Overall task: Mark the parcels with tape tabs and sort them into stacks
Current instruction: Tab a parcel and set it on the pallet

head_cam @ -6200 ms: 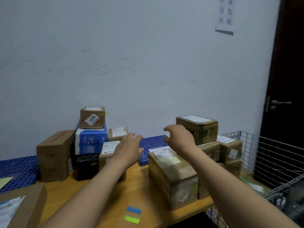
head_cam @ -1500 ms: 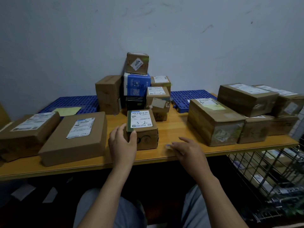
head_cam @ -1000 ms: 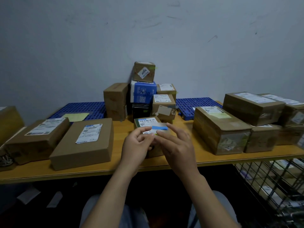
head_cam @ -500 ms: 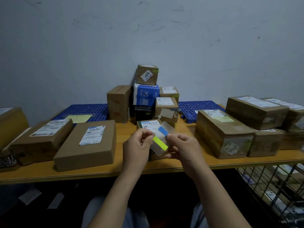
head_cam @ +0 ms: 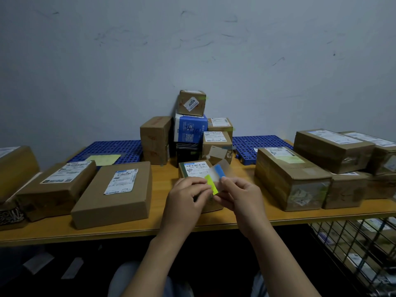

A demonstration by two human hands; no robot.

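Left grip (head_cam: 186, 198) and right grip (head_cam: 242, 195) both pinched a clear sheet (head_cam: 211, 173) with two tape tabs (head_cam: 211, 185), above a small parcel (head_cam: 192, 168).

Small parcel (head_cam: 194, 168) front mostly hidden, leftmost box (head_cam: 15, 168) cut by edge, label (head_cam: 121, 181) print unreadable

Bare table (head_cam: 235, 219) runs along the front edge, so you can pass there. There's an open lane on each side of the small parcel (head_cam: 192, 168). Flat parcel (head_cam: 113, 194) walls the left, long parcel (head_cam: 289, 179) walls the right. Rear stack (head_cam: 188, 133) blocks back centre. Wire basket (head_cam: 353, 249) sits below right.
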